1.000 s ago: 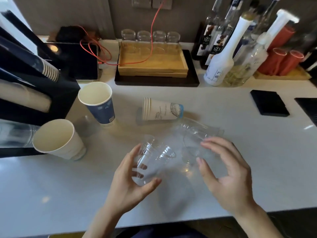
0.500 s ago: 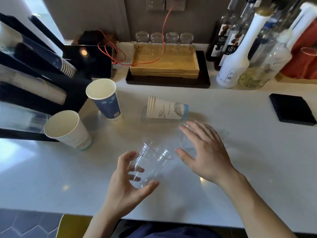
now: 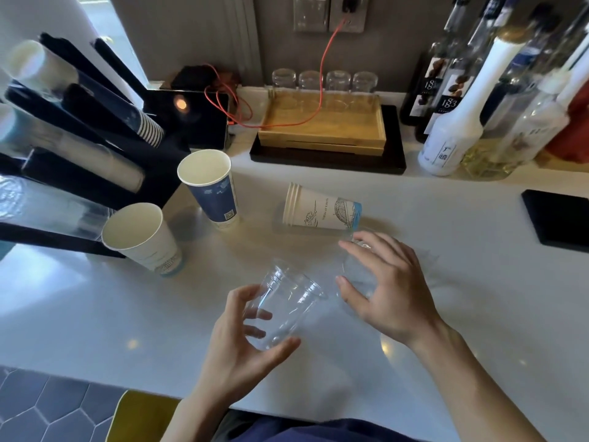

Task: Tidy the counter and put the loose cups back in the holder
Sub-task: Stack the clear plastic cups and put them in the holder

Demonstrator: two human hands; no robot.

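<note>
My left hand (image 3: 242,342) holds a clear plastic cup (image 3: 285,301) tilted, mouth up and to the right, just above the white counter (image 3: 478,314). My right hand (image 3: 389,288) closes over a second clear plastic cup (image 3: 357,275) lying on its side on the counter; the hand hides most of it. Behind it a short stack of white printed paper cups (image 3: 322,210) lies on its side. A blue paper cup (image 3: 210,186) and a white paper cup (image 3: 143,237) stand upright by the black cup holder (image 3: 79,148) at the left, whose slanted tubes hold stacks of cups.
A wooden tray (image 3: 322,129) on a black mat sits at the back with several upturned glasses behind it and a red cable across it. Syrup bottles (image 3: 462,122) crowd the back right. A black coaster (image 3: 554,218) lies at the right. The counter's near edge runs below my wrists.
My right hand has come down over the lying clear cup and curled around it. The left hand keeps its clear cup in about the same place. The view has shifted closer and to the left.
</note>
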